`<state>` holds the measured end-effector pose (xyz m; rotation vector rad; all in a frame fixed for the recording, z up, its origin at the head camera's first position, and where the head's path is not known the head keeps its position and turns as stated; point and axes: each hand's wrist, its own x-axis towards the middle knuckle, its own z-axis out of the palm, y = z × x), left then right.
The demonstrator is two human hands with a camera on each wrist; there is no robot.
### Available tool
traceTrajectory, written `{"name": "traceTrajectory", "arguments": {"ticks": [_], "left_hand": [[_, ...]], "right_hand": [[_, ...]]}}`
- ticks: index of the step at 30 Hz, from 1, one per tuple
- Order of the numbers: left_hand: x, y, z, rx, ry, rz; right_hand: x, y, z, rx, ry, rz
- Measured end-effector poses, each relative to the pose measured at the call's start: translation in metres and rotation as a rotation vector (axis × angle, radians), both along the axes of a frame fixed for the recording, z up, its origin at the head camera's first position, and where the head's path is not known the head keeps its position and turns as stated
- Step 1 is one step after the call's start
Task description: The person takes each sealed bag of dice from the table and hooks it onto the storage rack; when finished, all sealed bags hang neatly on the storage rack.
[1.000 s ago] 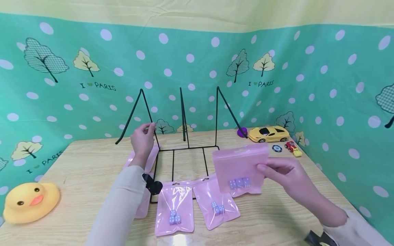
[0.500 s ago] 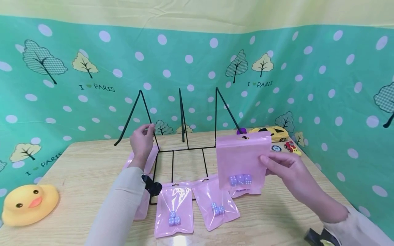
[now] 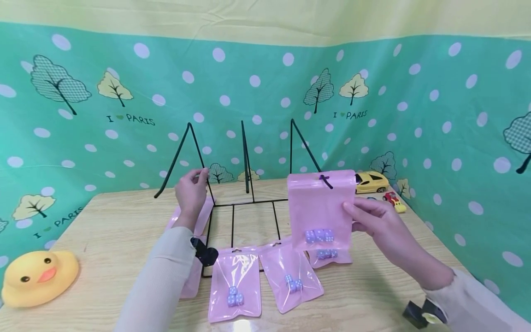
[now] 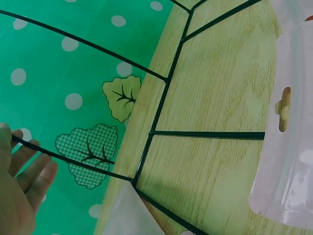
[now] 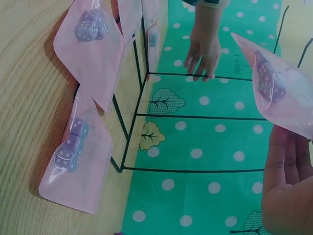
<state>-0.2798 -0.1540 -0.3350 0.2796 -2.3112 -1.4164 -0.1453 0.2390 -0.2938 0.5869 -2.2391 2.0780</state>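
Note:
My right hand (image 3: 381, 226) pinches the right side edge of a pink zip pouch (image 3: 319, 203) with several purple dice (image 3: 319, 235) near its bottom. The pouch hangs upright with the tip of the right prong of a black wire rack (image 3: 245, 154) poking through its hang hole. At the rack's left upright, my left hand (image 3: 191, 196) grips the wire; the left wrist view shows the wire (image 4: 73, 161) running between thumb and fingers. Two more dice pouches, a left one (image 3: 234, 295) and a tilted one (image 3: 292, 276), lie at the rack's front.
Another pouch (image 3: 332, 259) lies partly behind the held one, and more pink pouches (image 3: 191, 281) lie under my left arm. A yellow duck (image 3: 41, 279) sits at the left. A yellow toy car (image 3: 372, 182) and a small red toy vehicle (image 3: 394, 202) stand back right.
My right hand has raised the pouch and shifted it slightly left, and the prong's tip now shows in front of it through the hole. My left hand has stayed on the rack.

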Motion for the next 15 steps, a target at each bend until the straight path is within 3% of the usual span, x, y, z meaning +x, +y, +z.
{"name": "traceTrajectory", "arguments": {"ticks": [7,15], "left_hand": [[0.000,-0.001,-0.001,-0.011,0.003,0.001],[0.000,-0.001,0.000,0.001,0.001,-0.003]], "right_hand": [[-0.008,-0.007,0.003,-0.017,-0.012,0.006],[-0.014,-0.016,0.008,0.010,-0.056,-0.069]]}}
